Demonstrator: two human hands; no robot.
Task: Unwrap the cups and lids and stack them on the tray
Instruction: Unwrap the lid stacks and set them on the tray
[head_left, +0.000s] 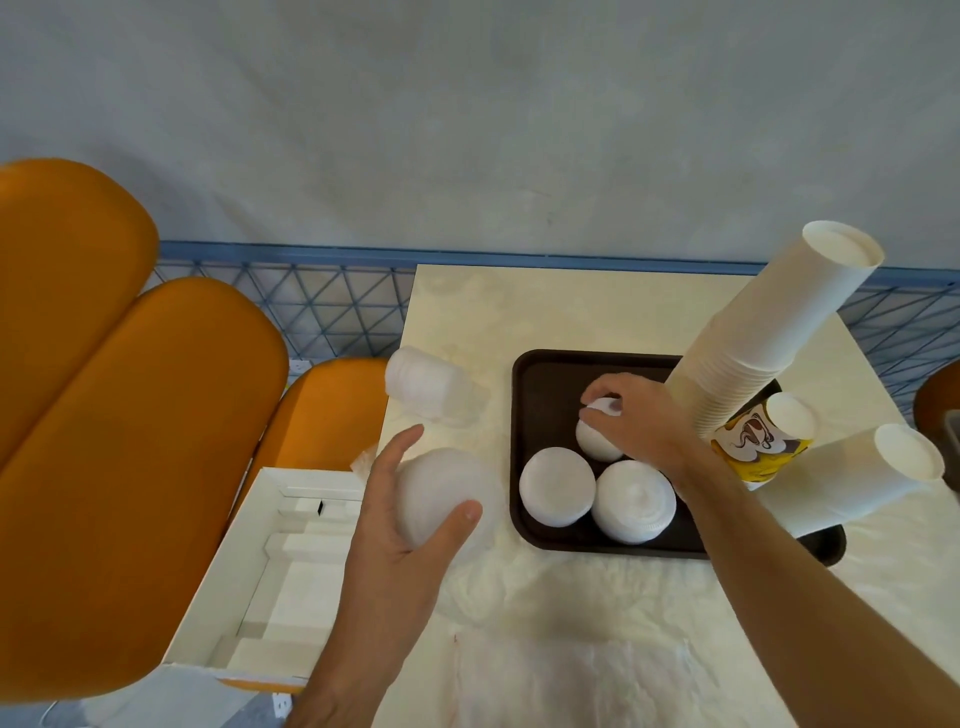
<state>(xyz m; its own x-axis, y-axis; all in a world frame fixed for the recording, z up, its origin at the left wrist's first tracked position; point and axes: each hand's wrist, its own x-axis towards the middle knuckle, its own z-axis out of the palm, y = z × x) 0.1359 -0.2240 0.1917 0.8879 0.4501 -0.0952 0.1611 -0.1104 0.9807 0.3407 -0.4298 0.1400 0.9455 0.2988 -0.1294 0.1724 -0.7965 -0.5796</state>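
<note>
A dark tray (545, 374) lies on the cream table. Three stacks of white lids stand on it: a front left stack (557, 486), a front right stack (634, 501) and a rear stack (597, 441). My right hand (631, 413) pinches the top lids of the rear stack. My left hand (410, 519) grips a wrapped bundle of lids (441, 493) just left of the tray. Tall stacks of white paper cups (769, 332) lean on the tray's right side, beside a shorter cup stack (857, 483).
Another wrapped sleeve of lids (428, 384) lies near the table's left edge. Clear plastic wrap (571, 623) is spread over the near table. An open white box (280, 566) sits on an orange seat (130, 415) to the left. A blue wire fence (291, 301) runs behind.
</note>
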